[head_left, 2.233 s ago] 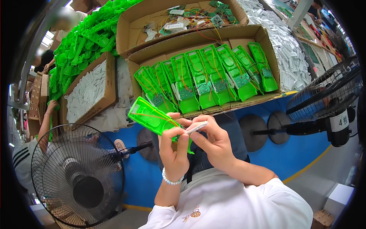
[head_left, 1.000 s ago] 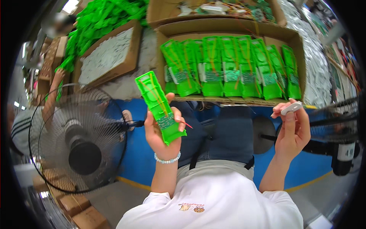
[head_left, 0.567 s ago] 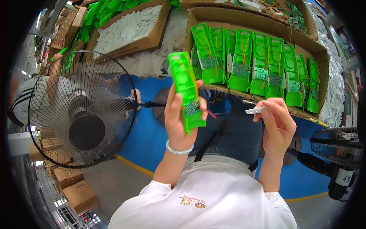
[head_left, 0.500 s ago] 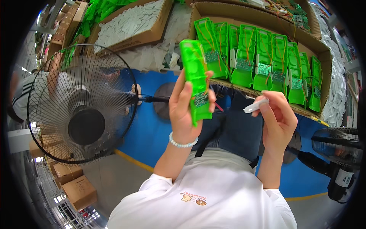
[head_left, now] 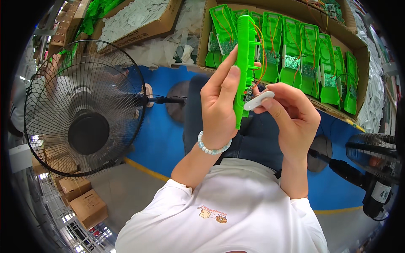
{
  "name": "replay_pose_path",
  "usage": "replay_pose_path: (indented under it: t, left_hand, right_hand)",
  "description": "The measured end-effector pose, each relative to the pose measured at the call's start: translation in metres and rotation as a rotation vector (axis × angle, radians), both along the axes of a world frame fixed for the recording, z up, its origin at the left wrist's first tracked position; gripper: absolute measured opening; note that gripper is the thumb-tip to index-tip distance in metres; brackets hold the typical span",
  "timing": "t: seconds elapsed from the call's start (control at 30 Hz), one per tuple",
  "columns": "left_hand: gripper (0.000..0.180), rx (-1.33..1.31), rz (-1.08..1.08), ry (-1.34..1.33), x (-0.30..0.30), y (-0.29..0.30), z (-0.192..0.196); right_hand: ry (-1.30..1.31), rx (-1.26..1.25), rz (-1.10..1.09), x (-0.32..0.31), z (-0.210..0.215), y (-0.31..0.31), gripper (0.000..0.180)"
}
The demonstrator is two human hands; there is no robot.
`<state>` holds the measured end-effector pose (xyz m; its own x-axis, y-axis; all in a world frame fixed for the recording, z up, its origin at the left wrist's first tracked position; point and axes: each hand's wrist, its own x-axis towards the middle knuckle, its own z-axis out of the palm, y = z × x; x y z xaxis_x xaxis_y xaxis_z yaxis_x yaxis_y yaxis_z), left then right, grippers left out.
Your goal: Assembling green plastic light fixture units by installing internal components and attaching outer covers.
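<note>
Holding: left hand [head_left: 221, 95], centre of the frame, wrapped round one green casing [head_left: 241, 71], turned edge-on and near upright; beaded bracelet [head_left: 213, 147] at the wrist. Casing fitted with circuit board [head_left: 249, 95] toward its lower end; yellow and orange wires [head_left: 264, 59] bowing out at right. Right hand [head_left: 295, 114], right of centre, thumb and fingers pinching one white oblong piece [head_left: 259, 100] close by the board; contact between them, cannot tell. Upper right: cardboard box [head_left: 359, 48], row of wired casings [head_left: 310, 42] inside. Upper left: carton [head_left: 166, 24] of white pieces [head_left: 133, 19]. Left: black fan [head_left: 88, 133].
</note>
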<state>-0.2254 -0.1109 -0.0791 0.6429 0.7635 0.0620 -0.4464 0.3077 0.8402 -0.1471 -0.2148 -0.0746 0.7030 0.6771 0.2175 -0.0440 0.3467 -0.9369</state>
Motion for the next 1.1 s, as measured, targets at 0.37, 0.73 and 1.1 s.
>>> replay_pose_path:
  t: [0.37, 0.73, 1.1]
  left_hand:
    - [0.040, 0.258, 0.001, 0.198, -0.003, -0.007, -0.007]
    - [0.037, 0.296, 0.047, 0.241, -0.003, -0.011, -0.009]
    - [0.036, 0.321, 0.086, 0.289, -0.004, -0.005, -0.010]
  right_hand:
    - [-0.127, -0.032, -0.027, 0.005, 0.006, -0.007, 0.022]
    - [0.103, -0.155, 0.116, 0.007, 0.005, 0.000, 0.015]
    - [0.099, -0.173, 0.167, 0.006, 0.001, 0.008, 0.012]
